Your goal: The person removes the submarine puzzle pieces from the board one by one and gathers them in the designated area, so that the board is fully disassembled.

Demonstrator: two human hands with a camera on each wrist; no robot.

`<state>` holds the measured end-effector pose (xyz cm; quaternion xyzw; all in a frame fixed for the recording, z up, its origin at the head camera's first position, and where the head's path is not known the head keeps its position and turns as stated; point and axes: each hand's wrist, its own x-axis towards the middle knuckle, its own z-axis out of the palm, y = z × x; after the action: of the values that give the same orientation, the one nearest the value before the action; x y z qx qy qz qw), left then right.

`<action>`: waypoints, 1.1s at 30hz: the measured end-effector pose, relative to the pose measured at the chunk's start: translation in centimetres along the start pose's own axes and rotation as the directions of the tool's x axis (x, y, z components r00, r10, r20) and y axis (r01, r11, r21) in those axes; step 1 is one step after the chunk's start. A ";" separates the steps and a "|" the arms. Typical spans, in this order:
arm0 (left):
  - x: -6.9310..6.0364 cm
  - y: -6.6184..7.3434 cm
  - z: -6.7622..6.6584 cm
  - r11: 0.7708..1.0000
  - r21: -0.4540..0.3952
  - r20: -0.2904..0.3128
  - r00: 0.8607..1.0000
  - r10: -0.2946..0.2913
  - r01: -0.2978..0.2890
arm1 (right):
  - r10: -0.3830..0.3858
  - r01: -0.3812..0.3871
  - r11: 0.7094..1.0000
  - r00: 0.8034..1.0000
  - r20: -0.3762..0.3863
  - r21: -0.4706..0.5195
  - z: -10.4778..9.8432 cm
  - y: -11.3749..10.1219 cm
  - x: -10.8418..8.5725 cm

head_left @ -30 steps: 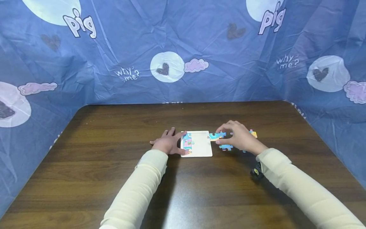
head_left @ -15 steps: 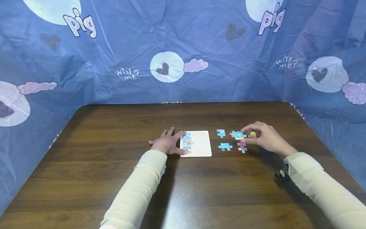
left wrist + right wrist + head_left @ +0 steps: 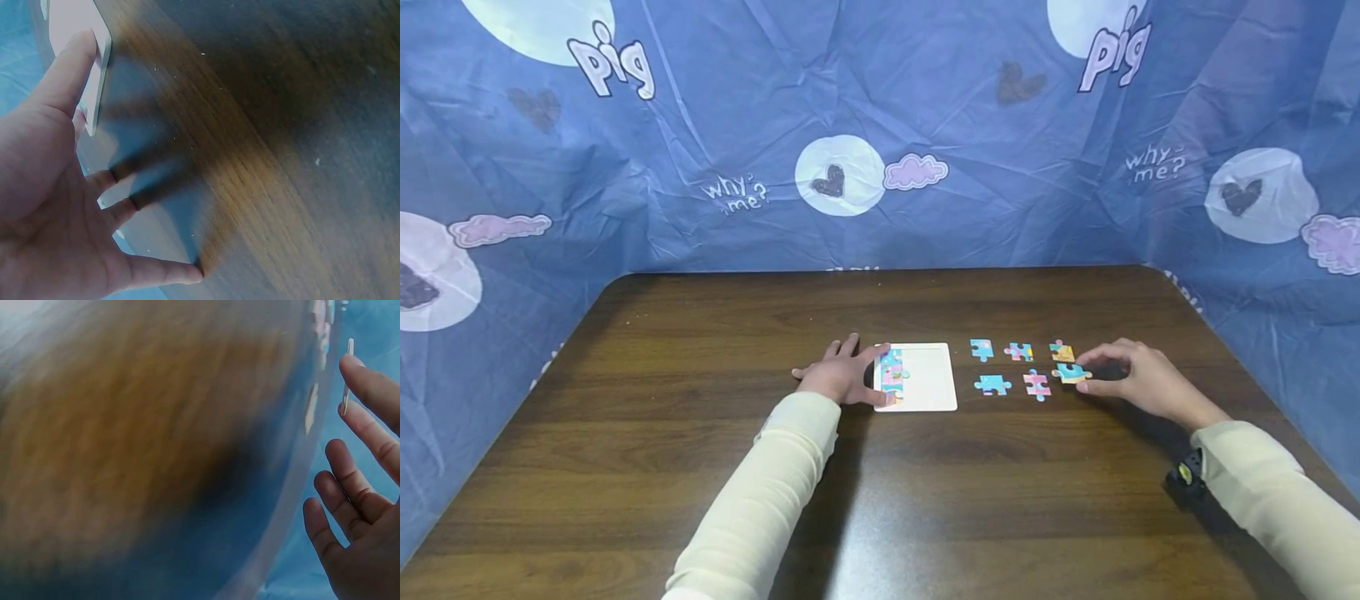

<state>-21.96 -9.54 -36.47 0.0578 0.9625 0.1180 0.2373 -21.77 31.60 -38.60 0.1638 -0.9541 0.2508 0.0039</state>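
A blue-and-yellow puzzle piece (image 3: 1067, 375), well to the right of the white board (image 3: 931, 379), is off the table (image 3: 880, 500), pinched by the right hand (image 3: 1150, 383) between thumb and one fingertip; the other three fingers are loosely bent and apart. Between it and the board lie four loose pieces (image 3: 993, 385), with a yellowish piece (image 3: 1062, 352) just behind it. Along the board's left side runs a column of pieces (image 3: 891, 372) (partly covered by fingertips). There the left hand (image 3: 838, 377) rests, fingers spread wide, thumb and forefinger touching the board. Beyond the board hangs a printed blue cloth (image 3: 880, 233).
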 end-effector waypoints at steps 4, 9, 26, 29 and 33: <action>0.0 0.0 0.0 1.000 -0.003 0.006 1.000 -0.006 0.006 | 0.000 0.000 1.000 1.000 0.018 -0.014 0.2 0.4 -0.2; -0.1 0.1 0.0 1.000 -0.005 0.004 1.000 -0.004 0.004 | -0.006 0.007 0.999 1.000 0.031 -0.036 0.5 0.7 -0.4; 0.0 0.1 0.0 1.000 -0.007 0.004 1.000 -0.013 0.013 | -0.004 0.004 1.000 1.000 0.017 -0.026 0.4 0.2 -0.4; 0.0 0.1 0.0 1.000 -0.007 0.009 1.000 -0.015 0.015 | 0.004 -0.004 1.000 1.000 0.006 0.003 0.3 -0.6 -0.3; 0.0 0.2 0.0 1.000 -0.007 0.016 1.000 -0.018 0.018 | -0.014 0.014 0.999 1.000 -0.012 0.034 0.5 -2.0 0.1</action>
<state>-21.97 -9.37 -36.40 0.0492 0.9607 0.1186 0.2461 -21.23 29.65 -38.05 0.1691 -0.9485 0.2677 0.0083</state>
